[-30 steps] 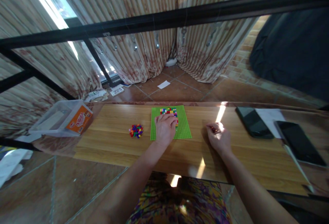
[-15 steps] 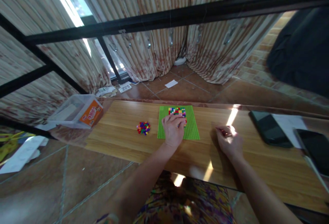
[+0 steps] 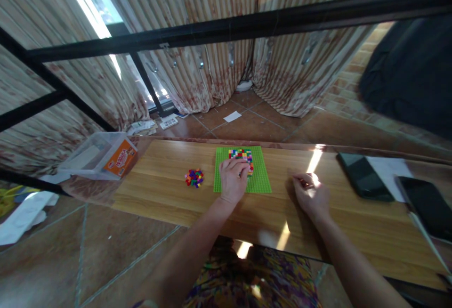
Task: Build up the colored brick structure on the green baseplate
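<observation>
A green studded baseplate (image 3: pixel 261 176) lies on the wooden table, with rows of small multicoloured bricks (image 3: pixel 240 153) set on its upper middle. Over the plate is my left hand (image 3: pixel 233 180), its fingers bent and pinched at the lower part of the brick rows; what sits between the fingertips is hidden. To the left of the plate lies a loose pile of small coloured bricks (image 3: pixel 194 178). My right hand (image 3: pixel 311 195) rests on the table to the right of the plate, fingers curled, and anything inside them cannot be made out.
A clear plastic box (image 3: pixel 95 159) with an orange label stands at the table's left end. On the right lie a dark phone (image 3: pixel 365 176), white paper (image 3: pixel 388 176) and another dark device (image 3: pixel 425 206). Behind the table run a black metal rail (image 3: pixel 212 30) and striped curtains (image 3: pixel 219 72).
The whole view has shifted slightly left. My left hand has moved a little down off the brick rows, showing more of them. The right hand keeps its curled pose.
</observation>
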Motion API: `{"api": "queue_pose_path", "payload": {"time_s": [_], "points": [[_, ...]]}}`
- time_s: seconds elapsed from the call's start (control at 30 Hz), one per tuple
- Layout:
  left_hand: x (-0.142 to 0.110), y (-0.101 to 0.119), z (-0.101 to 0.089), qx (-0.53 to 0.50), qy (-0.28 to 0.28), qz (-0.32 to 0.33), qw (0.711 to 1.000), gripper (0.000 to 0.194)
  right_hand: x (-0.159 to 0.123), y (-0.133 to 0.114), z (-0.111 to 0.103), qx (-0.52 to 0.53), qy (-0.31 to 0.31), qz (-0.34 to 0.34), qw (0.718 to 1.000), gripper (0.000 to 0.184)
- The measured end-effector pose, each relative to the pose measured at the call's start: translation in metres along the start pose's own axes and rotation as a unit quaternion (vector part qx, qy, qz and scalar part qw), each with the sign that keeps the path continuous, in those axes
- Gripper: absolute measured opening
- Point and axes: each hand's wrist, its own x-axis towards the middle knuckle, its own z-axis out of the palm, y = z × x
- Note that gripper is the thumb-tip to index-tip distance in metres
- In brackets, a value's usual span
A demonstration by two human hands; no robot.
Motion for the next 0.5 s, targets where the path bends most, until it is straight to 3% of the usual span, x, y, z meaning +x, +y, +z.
{"api": "queue_pose_path", "payload": {"time_s": [0.23,0.5], "points": [[0.003,-0.001,-0.008,0.041,-0.016,0.044,0.998,0.015,0.0,-0.001,-0.001,0.009,-0.001,-0.004,1.0,0.024],[0.02,0.012,-0.021,0.186,-0.128,0.131,0.966,0.017,0.0,-0.004,-0.002,0.005,-0.005,-0.005,1.0,0.023]]}}
